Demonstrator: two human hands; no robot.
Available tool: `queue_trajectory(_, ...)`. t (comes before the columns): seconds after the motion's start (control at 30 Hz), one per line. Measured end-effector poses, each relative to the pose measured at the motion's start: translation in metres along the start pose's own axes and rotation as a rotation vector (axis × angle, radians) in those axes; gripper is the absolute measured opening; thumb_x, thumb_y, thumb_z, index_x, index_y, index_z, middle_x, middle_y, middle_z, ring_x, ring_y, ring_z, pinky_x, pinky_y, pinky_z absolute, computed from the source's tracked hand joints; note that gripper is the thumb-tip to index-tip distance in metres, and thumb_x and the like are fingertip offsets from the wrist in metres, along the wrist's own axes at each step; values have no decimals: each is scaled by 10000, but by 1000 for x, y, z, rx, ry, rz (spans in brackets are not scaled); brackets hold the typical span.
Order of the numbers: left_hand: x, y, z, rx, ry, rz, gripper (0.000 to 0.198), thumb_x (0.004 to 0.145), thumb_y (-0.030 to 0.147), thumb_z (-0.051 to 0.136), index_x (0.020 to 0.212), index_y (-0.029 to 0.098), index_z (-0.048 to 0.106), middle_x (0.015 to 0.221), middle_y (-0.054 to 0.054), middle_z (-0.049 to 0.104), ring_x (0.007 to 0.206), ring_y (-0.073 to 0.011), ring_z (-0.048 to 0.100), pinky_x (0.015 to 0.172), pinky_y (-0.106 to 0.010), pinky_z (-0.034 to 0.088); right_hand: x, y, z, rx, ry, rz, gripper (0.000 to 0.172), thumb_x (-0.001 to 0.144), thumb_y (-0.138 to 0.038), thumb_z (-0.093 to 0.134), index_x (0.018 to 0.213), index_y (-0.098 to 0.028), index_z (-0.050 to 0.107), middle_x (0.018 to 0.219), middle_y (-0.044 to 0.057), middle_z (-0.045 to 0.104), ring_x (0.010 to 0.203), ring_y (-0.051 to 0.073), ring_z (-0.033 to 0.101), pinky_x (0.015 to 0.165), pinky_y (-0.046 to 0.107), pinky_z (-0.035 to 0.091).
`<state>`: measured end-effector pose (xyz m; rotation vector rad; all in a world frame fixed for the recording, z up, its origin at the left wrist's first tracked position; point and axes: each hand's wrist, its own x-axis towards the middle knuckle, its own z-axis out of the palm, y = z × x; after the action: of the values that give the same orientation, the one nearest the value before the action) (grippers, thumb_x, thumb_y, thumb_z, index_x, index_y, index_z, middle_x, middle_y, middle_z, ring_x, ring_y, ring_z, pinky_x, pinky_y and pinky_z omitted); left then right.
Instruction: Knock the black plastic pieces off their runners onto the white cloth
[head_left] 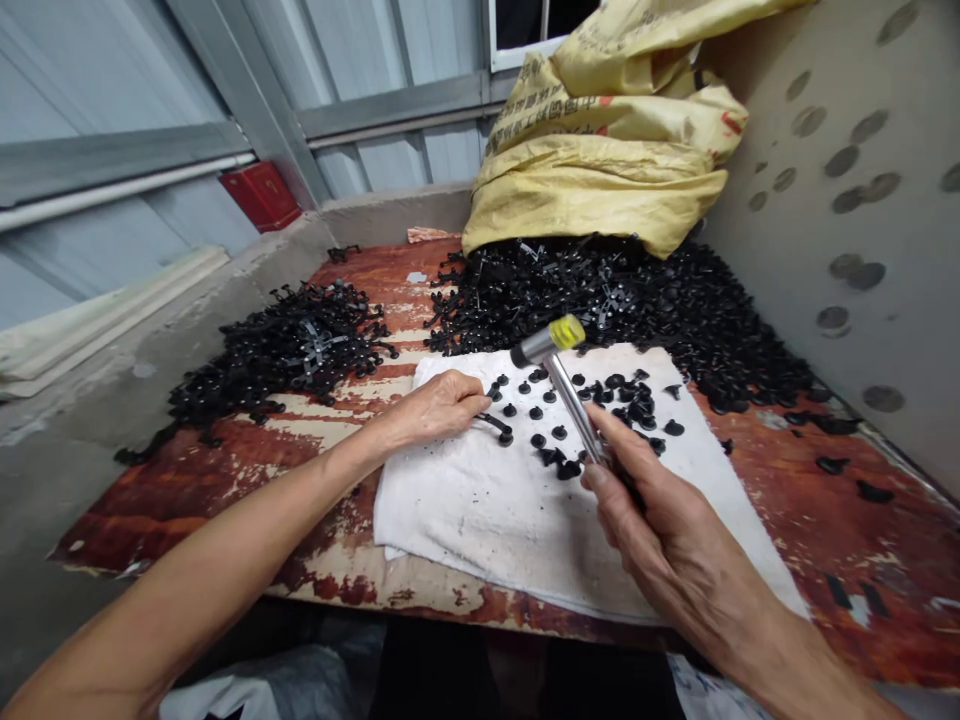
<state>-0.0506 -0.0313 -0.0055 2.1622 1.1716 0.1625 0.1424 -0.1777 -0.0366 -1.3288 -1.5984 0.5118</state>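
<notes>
My left hand point(448, 405) is closed on one end of a small black strip-like part point(495, 425), whose other end rests on a round black piece on the white cloth point(465, 510). In my right hand point(645, 500) is the handle of a hammer point(574, 400) with a metal shaft, a yellow face and a dark face. Its head is raised above the cloth, to the right of my left hand. Small round black pieces point(559, 432) stand under and around the hammer, some in loose rows, others clustered at the right point(637, 405).
A heap of black parts point(300, 345) lies at the left on the worn red-brown board point(187, 490). A larger black heap point(622, 290) spills from a yellow sack point(600, 180) at the back. A spotted wall point(847, 200) stands at the right, and a red box point(261, 196) sits back left.
</notes>
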Motion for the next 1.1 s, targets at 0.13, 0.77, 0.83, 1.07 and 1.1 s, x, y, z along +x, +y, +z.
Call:
queue_trajectory(0.13,0,-1,1,-84,-17,-11,292,823,281,453,550,177,463,448,59,379,411,-70,304,437,-219,215,23,12,-1,-293,-52,-244,569,890,-119,413,1456,-171,429,1154,163,695,995,294,680,817,469,566)
queue_trajectory(0.77,3,-4,2,-133,-63,-49,340,842,239,457,507,186,425,396,63,350,353,-59,282,379,-214,192,42,7,-13,-599,-222,-293,583,877,-115,383,1457,-151,428,780,104,731,624,245,671,561,353,548)
queue_trajectory(0.83,3,-4,2,-121,-51,-41,345,842,233,452,501,185,426,401,57,363,357,-61,296,384,-216,202,43,8,-13,-600,-253,-294,565,869,-117,378,1423,-164,478,713,79,713,564,233,643,540,352,534)
queue_trajectory(1.07,2,3,7,-68,-56,-46,327,838,241,457,518,182,422,440,49,398,378,-58,316,406,-215,216,45,1,-19,-495,-287,-143,483,873,-170,401,1326,-150,570,562,11,580,456,175,509,456,295,429)
queue_trajectory(1.1,0,3,4,-59,-55,-51,308,836,256,463,539,180,440,451,47,415,387,-62,333,412,-212,227,45,-2,-23,-424,-268,-81,446,884,-197,414,1293,-154,586,542,-13,538,443,159,481,441,278,408)
